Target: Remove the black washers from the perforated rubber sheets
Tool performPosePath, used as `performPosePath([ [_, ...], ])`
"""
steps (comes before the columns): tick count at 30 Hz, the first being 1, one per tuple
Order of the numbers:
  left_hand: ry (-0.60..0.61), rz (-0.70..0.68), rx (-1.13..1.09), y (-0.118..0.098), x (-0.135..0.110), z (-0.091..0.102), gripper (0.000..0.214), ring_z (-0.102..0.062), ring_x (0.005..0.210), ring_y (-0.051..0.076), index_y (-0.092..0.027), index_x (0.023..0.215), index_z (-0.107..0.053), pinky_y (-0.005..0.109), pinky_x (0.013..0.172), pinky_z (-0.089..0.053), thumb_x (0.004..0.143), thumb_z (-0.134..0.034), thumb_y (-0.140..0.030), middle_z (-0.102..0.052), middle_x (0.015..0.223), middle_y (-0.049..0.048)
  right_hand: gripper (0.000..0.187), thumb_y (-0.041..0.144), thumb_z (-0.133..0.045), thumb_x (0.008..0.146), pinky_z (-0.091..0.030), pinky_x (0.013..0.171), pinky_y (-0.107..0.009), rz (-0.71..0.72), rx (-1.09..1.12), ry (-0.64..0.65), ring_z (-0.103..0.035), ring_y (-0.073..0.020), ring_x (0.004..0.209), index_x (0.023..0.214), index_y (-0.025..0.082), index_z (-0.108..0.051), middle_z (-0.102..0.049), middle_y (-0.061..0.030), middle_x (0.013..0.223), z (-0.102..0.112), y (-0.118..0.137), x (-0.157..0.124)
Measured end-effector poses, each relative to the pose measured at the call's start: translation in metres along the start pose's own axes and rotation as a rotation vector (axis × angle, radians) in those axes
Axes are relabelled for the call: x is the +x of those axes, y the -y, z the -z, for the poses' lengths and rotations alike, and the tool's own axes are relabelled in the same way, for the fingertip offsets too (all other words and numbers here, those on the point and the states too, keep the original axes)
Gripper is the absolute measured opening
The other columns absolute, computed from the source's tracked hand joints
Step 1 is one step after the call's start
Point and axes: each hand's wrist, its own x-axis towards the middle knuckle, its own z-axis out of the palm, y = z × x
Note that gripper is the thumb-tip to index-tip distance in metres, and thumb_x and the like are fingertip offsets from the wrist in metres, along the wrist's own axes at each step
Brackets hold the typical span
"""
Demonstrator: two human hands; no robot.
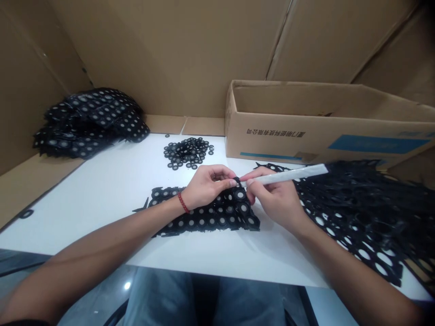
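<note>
my left hand (205, 186) has its fingers pinched on the raised far-right edge of a black sheet of rings (212, 222), which lies on the white tabletop (102, 199) in front of me. my right hand (280, 199) closes its fingers around a slim white stick (295, 174), its tip right at that pinched edge. beyond my left hand sits a small pile of loose rings (188, 151); a heap of holed black sheets (356, 208) spreads to my right, in front of an open cardboard box (282, 129).
</note>
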Motion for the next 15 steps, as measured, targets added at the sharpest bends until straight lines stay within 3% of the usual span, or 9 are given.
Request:
performPosePath([
  [3,-0.048,0.024,0.005,-0.001,0.002,0.000,0.020,-0.060,0.068,0.011,-0.011,0.077,-0.066,0.024,0.069,-0.049,0.070,-0.073,-0.028,-0.067,0.075,0.0031,0.013,0.016,-0.051,0.082,-0.042,0.054,-0.024,0.002,0.140,-0.103,-0.051,-0.0106,0.046,0.079,0.019,-0.064,-0.054,0.0053,0.045,0.009,-0.001,0.005],
  [6,-0.075,0.044,0.008,0.001,0.003,-0.001,0.023,-0.061,0.071,0.011,-0.011,0.081,-0.066,0.025,0.072,-0.050,0.069,-0.073,-0.030,-0.069,0.078,0.0039,0.015,0.026,-0.049,0.087,-0.044,0.055,-0.026,-0.021,0.254,-0.232,-0.056,-0.0131,0.052,0.094,0.022,-0.062,-0.060,0.0034,0.053,0.015,-0.003,0.011],
  [8,-0.060,0.023,0.028,0.003,0.004,-0.002,0.024,-0.062,0.073,0.012,-0.011,0.083,-0.066,0.026,0.073,-0.050,0.071,-0.071,-0.032,-0.069,0.081,0.0045,0.018,0.034,-0.049,0.087,-0.044,0.055,-0.027,-0.063,0.154,-0.154,-0.060,-0.0151,0.059,0.093,0.022,-0.061,-0.065,-0.0004,0.065,0.015,-0.004,0.012],
  [11,0.016,-0.020,0.090,0.008,0.005,-0.004,0.025,-0.063,0.080,0.013,-0.012,0.091,-0.065,0.027,0.078,-0.049,0.078,-0.064,-0.033,-0.068,0.089,0.0064,0.019,0.038,-0.060,0.078,-0.042,0.055,-0.026,-0.057,-0.163,0.013,-0.057,-0.0146,0.060,0.075,0.020,-0.062,-0.064,-0.0016,0.069,0.009,-0.007,0.012],
  [15,0.188,-0.040,0.201,0.008,0.007,0.001,0.043,-0.062,0.087,0.014,-0.016,0.122,-0.049,0.029,0.082,-0.048,0.083,-0.057,-0.032,-0.064,0.108,0.0088,0.015,0.034,-0.065,0.070,-0.041,0.055,-0.027,-0.052,-0.334,-0.038,-0.054,-0.0150,0.057,0.072,0.020,-0.061,-0.063,-0.0015,0.068,0.011,-0.011,0.015],
])
